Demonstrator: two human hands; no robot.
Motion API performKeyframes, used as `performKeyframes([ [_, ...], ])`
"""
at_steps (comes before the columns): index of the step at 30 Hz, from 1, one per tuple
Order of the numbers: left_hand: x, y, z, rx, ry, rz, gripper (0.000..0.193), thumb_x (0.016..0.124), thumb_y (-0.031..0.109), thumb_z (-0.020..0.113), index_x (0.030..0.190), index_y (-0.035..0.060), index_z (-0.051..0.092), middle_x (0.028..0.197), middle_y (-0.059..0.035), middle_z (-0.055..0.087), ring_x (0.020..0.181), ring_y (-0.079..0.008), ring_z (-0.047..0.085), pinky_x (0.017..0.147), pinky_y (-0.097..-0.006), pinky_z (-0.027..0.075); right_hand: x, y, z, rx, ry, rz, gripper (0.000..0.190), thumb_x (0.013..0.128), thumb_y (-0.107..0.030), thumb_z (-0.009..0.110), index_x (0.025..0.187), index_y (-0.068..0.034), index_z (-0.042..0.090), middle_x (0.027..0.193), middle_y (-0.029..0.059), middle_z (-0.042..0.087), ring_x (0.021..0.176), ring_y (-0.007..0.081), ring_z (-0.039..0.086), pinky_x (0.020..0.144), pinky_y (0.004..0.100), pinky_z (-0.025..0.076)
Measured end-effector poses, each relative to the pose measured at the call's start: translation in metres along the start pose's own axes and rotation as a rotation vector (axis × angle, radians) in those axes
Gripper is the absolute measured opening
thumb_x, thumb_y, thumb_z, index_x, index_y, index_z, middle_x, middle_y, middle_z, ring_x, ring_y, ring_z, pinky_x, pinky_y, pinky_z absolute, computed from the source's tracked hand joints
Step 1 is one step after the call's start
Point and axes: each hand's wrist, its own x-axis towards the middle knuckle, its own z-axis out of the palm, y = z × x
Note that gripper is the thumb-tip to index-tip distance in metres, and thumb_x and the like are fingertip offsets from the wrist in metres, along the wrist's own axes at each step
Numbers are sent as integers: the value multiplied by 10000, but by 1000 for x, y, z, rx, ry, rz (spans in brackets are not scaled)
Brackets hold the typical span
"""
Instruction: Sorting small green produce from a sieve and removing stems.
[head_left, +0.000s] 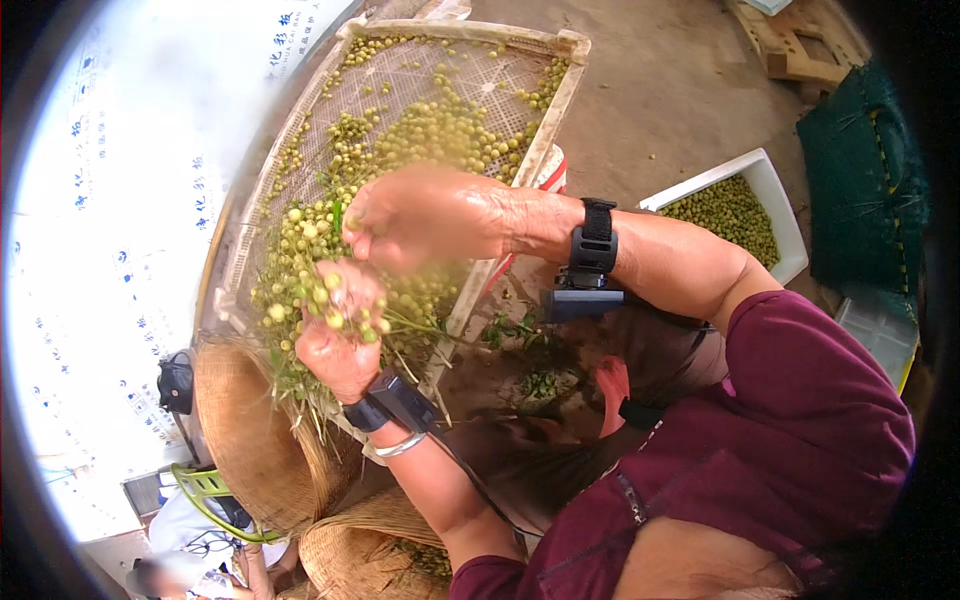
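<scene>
My left hand (341, 330) is closed on a bunch of small round green-yellow fruits (319, 295) with thin green stems, over the near left end of a mesh-bottomed plastic crate (472, 31). Right above it, my right hand (420, 217) reaches in from the right with curled fingers at the bunch; a fruit shows by its fingertips. The hand is blurred, and its grip is unclear. Loose fruits (442, 135) lie spread over the crate's mesh, thickest near my right hand. Stems and leaves spill over the crate's near edge.
Two woven baskets (244, 427) stand at the lower left, the lower one (360, 547) with fruits inside. A white box (795, 247) of fruits is at the right, beside a dark green container (855, 180). Leaves (540, 382) litter the floor. A person sits at lower left near a green chair (202, 484).
</scene>
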Motion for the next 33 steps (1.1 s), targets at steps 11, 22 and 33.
performKeyframes([
  [11, -12, 5, 6, -129, -339, -188, 326, 725, 243, 720, 752, 68, 446, 675, -10, 371, 630, -141, 342, 553, -265, 260, 2, 10, 4, 602, -28, 194, 282, 945, -220, 539, 1136, -13, 515, 1014, 86, 604, 800, 112, 579, 700, 221, 519],
  [22, -11, -5, 3, -147, -317, -299, 313, 725, 238, 710, 762, 28, 480, 657, -17, 400, 622, -147, 364, 537, -268, 261, 2, 11, 10, 727, 47, 258, 290, 957, -278, 539, 1029, -2, 484, 994, 121, 614, 851, 127, 593, 750, 228, 514],
  [33, -12, -7, 4, -126, -301, -324, 285, 757, 246, 670, 784, 37, 479, 675, -23, 396, 621, -146, 362, 543, -261, 273, 1, 10, 6, 1017, 50, 298, 218, 975, -177, 477, 1111, -6, 490, 919, 91, 567, 875, 159, 587, 779, 261, 501],
])
